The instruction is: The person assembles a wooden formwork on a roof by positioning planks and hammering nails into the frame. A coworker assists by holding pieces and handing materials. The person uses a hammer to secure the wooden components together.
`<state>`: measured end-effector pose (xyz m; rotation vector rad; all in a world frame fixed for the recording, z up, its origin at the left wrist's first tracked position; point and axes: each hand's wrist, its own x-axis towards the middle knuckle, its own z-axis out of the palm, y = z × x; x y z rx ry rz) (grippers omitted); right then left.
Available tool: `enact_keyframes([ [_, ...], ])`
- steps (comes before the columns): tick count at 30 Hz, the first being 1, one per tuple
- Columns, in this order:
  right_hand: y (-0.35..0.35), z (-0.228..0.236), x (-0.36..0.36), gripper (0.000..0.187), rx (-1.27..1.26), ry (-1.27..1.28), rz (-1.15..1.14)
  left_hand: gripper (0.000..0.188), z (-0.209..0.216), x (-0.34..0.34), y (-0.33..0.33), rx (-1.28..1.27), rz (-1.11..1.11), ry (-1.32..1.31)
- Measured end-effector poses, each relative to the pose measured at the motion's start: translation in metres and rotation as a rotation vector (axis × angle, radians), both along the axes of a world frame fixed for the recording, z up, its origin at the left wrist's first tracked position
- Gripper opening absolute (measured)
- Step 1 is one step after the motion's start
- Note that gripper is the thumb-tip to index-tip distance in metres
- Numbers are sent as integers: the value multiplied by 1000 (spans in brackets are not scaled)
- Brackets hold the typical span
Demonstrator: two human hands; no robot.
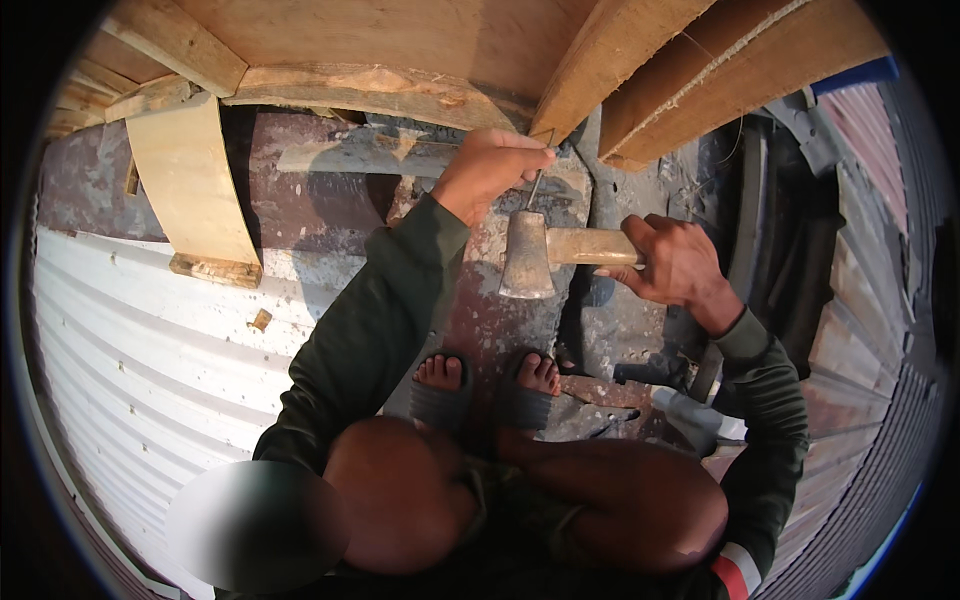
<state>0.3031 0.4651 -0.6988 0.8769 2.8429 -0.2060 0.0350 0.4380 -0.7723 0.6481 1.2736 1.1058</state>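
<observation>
My left hand (489, 168) is closed around a thin metal nail (536, 187), pinching it against the underside of a wooden beam (610, 55). My right hand (672, 262) grips the wooden handle of an axe-like hammer (528, 255), whose grey metal head hangs just below the nail. Both arms wear dark green sleeves. I squat with my sandalled feet (487, 383) on a rough stone surface (490, 320) under the woodwork.
Plywood sheets and timber beams (380, 40) run overhead. A curved plank (190, 185) leans at the left. White corrugated metal sheeting (150, 340) lies at the left, with darker corrugated sheets (870, 330) at the right. A small wood offcut (260, 319) rests on the sheeting.
</observation>
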Motion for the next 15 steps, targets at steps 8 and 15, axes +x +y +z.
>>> enact_keyframes([
  [8,0,-8,-2,53,46,29,-214,29,2,-8,4,-40,0,-30],
  [15,-33,-14,22,56,-152,-63,-60,33,55,-63,-17,185,20,411],
])
